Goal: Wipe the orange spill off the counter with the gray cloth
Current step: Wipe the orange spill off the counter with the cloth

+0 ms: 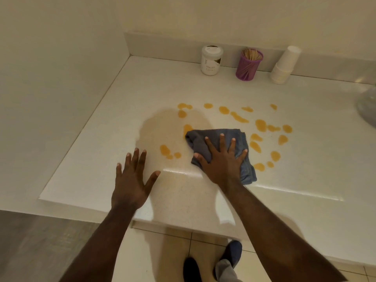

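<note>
Counter (pixel 114 123) of pale, speckled, glossy stone fills most of the view, bounded by a low backsplash at 12 o'clock and a wall at 9 o'clock. Orange spill (pixel 260 124) is scattered over its middle as many separate drops and blotches, arranged roughly in a ring: an arc runs from 11 o'clock through 12 to 3 o'clock of the cloth, further drops lie at 4 to 5 o'clock of it, and a small cluster sits at 9 o'clock of it. A crumpled gray terry cloth (pixel 215 137) lies flat on the counter inside this ring, its far left corner touching one blotch. The right hand (pixel 220 161) is pressed palm-down on the cloth with all fingers spread and extended, nothing being gripped. The left hand (pixel 132 180) is held at 8 o'clock of the cloth, near the front edge of the counter, fingers splayed and released, empty; whether it touches the surface cannot be told. Along the backsplash, from 12 to 2 o'clock, are seen a white lidded jar with a printed label (pixel 211 60), a purple ribbed plastic holder filled with wooden toothpicks (pixel 248 65), and a leaning stack of white paper cups (pixel 284 65), each standing apart.
</note>
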The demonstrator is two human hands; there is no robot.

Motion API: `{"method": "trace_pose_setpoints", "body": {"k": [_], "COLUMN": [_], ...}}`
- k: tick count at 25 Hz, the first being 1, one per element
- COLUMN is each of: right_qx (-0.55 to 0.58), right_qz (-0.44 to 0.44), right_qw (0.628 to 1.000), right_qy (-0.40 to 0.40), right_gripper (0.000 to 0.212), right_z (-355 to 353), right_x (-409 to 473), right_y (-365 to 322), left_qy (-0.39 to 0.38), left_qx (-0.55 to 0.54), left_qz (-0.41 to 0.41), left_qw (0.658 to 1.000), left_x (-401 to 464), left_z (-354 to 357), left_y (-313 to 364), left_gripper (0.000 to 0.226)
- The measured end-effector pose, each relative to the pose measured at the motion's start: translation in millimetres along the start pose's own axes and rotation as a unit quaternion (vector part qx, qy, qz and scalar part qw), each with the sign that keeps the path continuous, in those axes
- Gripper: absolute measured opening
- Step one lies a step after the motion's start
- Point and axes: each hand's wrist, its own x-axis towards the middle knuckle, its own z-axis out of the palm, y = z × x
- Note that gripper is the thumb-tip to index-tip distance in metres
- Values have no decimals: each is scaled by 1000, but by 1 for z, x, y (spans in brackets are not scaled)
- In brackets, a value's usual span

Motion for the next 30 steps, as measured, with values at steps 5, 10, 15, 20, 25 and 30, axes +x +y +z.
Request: {"method": "trace_pose_setpoints", "body": {"k": [5,10,15,20,25,30], "right_qx": [-12,22,13,-5,-5,1], "right_qz": [32,-66,-18,-48,-159,-69], "right_qw": [999,997,1000,995,985,997], "right_qy": [7,28,10,89,61,-16], "right_gripper": [90,95,89,81,70,76], "right_z": [9,29,19,29,36,22], "right_x": [-27,-42,8,-21,11,69], "right_y": [-1,-76,-68,-70,-128,-101], "left_qy": [-12,-13,9,11,47,54], "left_qx": [22,19,-2,0,-17,-10], "left_qz": [9,-9,-28,-33,-7,-9], "left_qw": [1000,1000,1000,999,999,998], "left_x": [-2,-1,5,45,68,68], "left_z": [2,2,-6,-21,-14,-10], "left_y": [0,0,-6,-24,-19,-21], "left_gripper": [85,86,84,84,72,66]}}
